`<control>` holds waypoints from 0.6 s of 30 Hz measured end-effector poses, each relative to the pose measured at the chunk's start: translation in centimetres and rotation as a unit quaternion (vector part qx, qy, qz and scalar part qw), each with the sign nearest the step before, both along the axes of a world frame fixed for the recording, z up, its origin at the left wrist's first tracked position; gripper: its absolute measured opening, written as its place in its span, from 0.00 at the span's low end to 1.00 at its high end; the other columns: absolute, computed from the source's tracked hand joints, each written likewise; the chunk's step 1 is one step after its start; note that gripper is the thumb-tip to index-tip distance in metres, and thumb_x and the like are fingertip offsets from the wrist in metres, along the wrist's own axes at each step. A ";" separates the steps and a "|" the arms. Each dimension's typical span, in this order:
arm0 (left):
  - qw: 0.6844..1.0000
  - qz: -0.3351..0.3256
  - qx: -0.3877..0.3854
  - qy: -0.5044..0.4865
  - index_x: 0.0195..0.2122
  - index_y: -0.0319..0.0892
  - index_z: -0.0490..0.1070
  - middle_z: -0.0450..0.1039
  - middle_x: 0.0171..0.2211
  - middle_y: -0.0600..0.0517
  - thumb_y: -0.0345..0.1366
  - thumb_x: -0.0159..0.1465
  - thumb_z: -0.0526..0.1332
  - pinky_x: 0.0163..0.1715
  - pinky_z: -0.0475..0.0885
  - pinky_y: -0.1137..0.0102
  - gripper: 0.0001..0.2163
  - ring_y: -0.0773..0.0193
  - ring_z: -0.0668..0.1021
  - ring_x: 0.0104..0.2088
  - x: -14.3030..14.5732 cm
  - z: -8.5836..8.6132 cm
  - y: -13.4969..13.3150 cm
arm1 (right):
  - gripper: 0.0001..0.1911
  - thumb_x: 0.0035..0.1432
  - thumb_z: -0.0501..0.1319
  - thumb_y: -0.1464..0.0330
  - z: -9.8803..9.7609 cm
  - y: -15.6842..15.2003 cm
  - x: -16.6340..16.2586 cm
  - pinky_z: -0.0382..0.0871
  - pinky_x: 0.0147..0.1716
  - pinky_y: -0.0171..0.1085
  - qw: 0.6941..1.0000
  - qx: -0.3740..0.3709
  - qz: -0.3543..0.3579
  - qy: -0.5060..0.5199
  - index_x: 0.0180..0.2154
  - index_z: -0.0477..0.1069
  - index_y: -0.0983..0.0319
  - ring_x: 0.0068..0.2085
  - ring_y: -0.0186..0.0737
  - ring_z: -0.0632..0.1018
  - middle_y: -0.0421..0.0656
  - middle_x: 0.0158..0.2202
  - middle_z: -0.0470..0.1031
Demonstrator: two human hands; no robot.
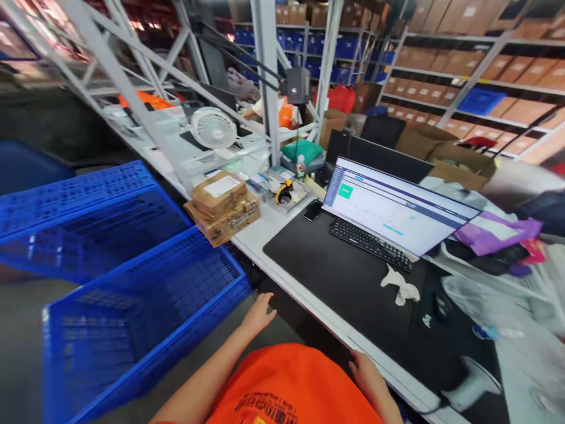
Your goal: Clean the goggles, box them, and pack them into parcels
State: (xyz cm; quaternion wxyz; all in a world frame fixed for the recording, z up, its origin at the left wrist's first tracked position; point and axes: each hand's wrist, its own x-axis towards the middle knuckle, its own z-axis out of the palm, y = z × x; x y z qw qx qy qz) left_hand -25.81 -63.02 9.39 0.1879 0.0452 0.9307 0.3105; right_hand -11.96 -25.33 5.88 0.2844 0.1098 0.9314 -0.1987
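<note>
Alongside a desk [273, 225], a blue crate [207, 317] is sitting just beside a person's left hand [259, 315], whose grip is hanging loose and released.

Close by the desk's edge, the right hand [365, 372] is showing only in part, so whether its grip is clenched cannot be told. Taped cartons [219, 193] are sitting stacked near the crate's far end. Farther along, a lit monitor [388, 200] is standing behind a keyboard [368, 242]; a handheld scanner [474, 386] is lying on a black mat [309, 253]. Beyond, shelving [475, 81] is holding brown boxes [538, 70].
</note>
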 end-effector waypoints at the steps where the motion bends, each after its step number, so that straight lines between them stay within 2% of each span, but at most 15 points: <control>1: 1.000 0.003 0.002 0.009 0.60 0.38 0.60 0.65 0.59 0.37 0.34 0.63 0.58 0.54 0.73 0.62 0.24 0.58 0.80 0.47 -0.7 -0.1 0.5 | 0.23 0.59 0.52 0.68 0.5 0.6 -0.4 0.69 0.58 0.43 1.000 0.002 -0.007 0.012 0.54 0.74 0.56 0.59 0.50 0.76 0.48 0.55 0.78; 3: 0.999 0.019 0.016 0.040 0.61 0.38 0.59 0.62 0.59 0.37 0.34 0.63 0.57 0.56 0.72 0.59 0.24 0.57 0.79 0.48 -1.9 -0.4 1.4 | 0.24 0.62 0.51 0.69 1.6 1.6 -1.2 0.69 0.55 0.41 1.000 0.006 -0.019 0.006 0.57 0.72 0.64 0.56 0.49 0.78 0.53 0.54 0.78; 6: 0.989 0.062 0.045 0.123 0.59 0.38 0.60 0.64 0.55 0.38 0.37 0.61 0.59 0.58 0.71 0.53 0.25 0.53 0.78 0.48 -3.8 -0.5 2.0 | 0.21 0.62 0.53 0.71 3.0 2.3 -2.2 0.68 0.50 0.37 1.000 -0.003 -0.023 -0.021 0.56 0.71 0.65 0.53 0.47 0.79 0.53 0.51 0.79; 9: 0.974 0.095 0.022 0.206 0.58 0.37 0.62 0.64 0.55 0.37 0.40 0.58 0.61 0.61 0.67 0.49 0.27 0.45 0.71 0.57 -6.8 0.9 1.1 | 0.18 0.63 0.54 0.72 3.5 2.1 -2.9 0.67 0.46 0.37 0.999 0.008 -0.025 -0.024 0.53 0.71 0.63 0.50 0.49 0.80 0.52 0.48 0.81; 13: 0.940 0.157 -0.067 0.295 0.61 0.33 0.61 0.57 0.62 0.33 0.44 0.57 0.64 0.65 0.58 0.49 0.32 0.42 0.59 0.67 -13.3 5.6 -2.7 | 0.14 0.63 0.55 0.72 2.9 1.7 -4.2 0.67 0.44 0.39 0.997 0.049 -0.038 -0.041 0.49 0.72 0.61 0.50 0.51 0.80 0.52 0.47 0.81; 16: 0.909 0.215 -0.138 0.331 0.63 0.32 0.60 0.47 0.68 0.33 0.48 0.55 0.68 0.66 0.55 0.51 0.38 0.41 0.56 0.68 -19.0 9.9 -7.1 | 0.13 0.61 0.55 0.73 2.3 1.6 -5.7 0.68 0.43 0.39 0.994 0.055 -0.064 -0.064 0.45 0.74 0.61 0.49 0.51 0.81 0.52 0.45 0.81; 18: 0.884 0.260 -0.182 0.342 0.64 0.35 0.57 0.41 0.70 0.37 0.51 0.56 0.68 0.65 0.53 0.51 0.40 0.41 0.54 0.69 -22.8 12.4 -10.3 | 0.12 0.58 0.56 0.74 2.1 1.6 -6.6 0.69 0.42 0.38 0.992 0.054 -0.085 -0.069 0.40 0.76 0.60 0.48 0.50 0.81 0.50 0.44 0.82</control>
